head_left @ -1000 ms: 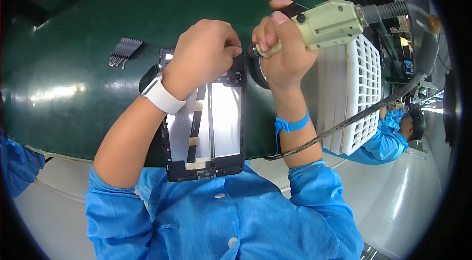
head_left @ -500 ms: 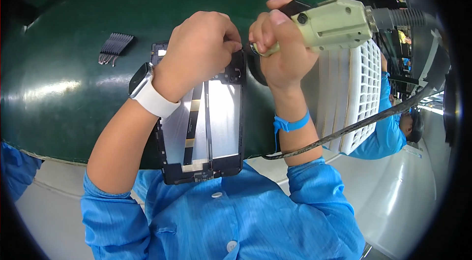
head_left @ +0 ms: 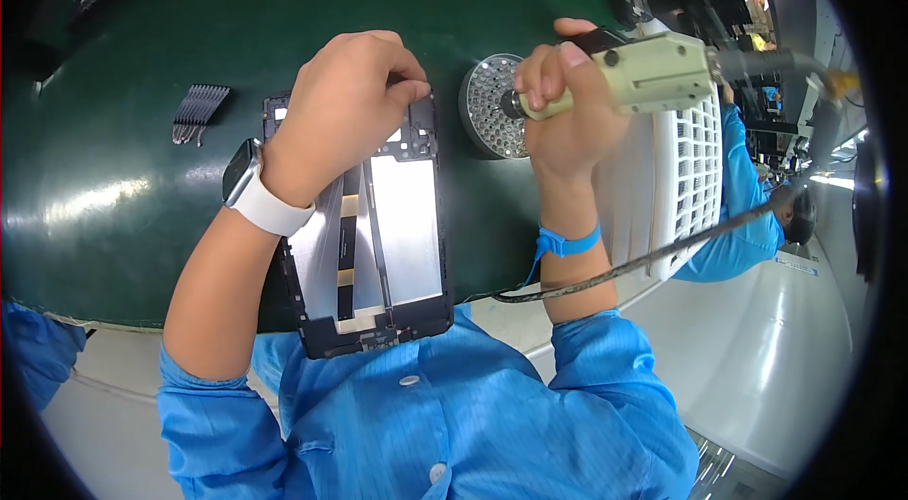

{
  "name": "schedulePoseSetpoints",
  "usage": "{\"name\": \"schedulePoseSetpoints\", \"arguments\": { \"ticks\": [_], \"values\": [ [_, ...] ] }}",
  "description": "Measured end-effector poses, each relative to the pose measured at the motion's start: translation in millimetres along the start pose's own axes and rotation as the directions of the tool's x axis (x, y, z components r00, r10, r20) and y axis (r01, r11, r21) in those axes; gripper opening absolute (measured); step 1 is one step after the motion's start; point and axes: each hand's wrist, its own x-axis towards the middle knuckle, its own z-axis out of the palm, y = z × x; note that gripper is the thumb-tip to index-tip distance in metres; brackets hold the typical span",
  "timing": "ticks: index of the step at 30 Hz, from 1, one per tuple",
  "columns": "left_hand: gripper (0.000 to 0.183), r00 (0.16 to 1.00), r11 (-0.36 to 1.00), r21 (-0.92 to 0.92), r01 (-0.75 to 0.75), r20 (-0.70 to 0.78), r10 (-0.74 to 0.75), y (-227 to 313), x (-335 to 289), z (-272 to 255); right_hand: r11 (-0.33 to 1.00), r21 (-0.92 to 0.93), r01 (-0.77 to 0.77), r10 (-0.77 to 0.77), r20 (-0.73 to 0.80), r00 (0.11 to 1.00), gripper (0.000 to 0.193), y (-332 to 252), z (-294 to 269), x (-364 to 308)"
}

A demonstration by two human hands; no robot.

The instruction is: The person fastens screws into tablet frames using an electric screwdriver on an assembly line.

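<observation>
One tablet-like device, back open, black-framed: beneath your left hand, running from under its palm toward your body; well left of your right hand.

Two hands, engaged. Left: fingers curled, thumb and forefinger drawn together at the device's far right corner; whether anything sits between them, you cannot tell from here. Right: fingers wrapped around a pale green power tool, its nose pointing left above a round dish with a pitted face. Contact between nose and dish: cannot tell.

One silver panel and one dark ribbon strip with tan bands: lying within the frame, nearer you than your left hand. Judged as done: these parts appear laid in place.

Judged as left: the interior has no cover over it, and the tool is apart from the device. Fastenings seated, if any: too small to count.

One fanned bundle of dark strips: left of your left hand, untouched.

One white lattice-sided stack: right of your right hand. One dark cord: crossing your right forearm, below the hand.
</observation>
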Motion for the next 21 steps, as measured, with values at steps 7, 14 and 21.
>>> {"name": "schedulePoseSetpoints", "arguments": {
  "ticks": [7, 14, 21],
  "values": [
    [0.008, 0.998, 0.999, 0.0, -0.049, -0.041, 0.049, 0.5, -1.1, -1.3, 0.997, -0.074, -0.027, 0.026, -0.017, 1.0, 0.012, 14.3, -3.8, -1.5],
    [0.008, 0.997, 0.998, 0.01, -0.063, -0.054, 0.063, 0.6, -3.1, 0.0, 0.998, -0.045, -0.036, 0.034, -0.033, 0.999, 0.01, 16.2, -6.0, -3.9],
    [0.011, 1.0, 0.999, 0.032, -0.01, -0.028, 0.011, -0.7, -4.3, -0.2, 0.999, -0.034, -0.024, 0.022, -0.06, 0.998, 0.012, 19.7, -5.8, -5.4]
  ]
}}
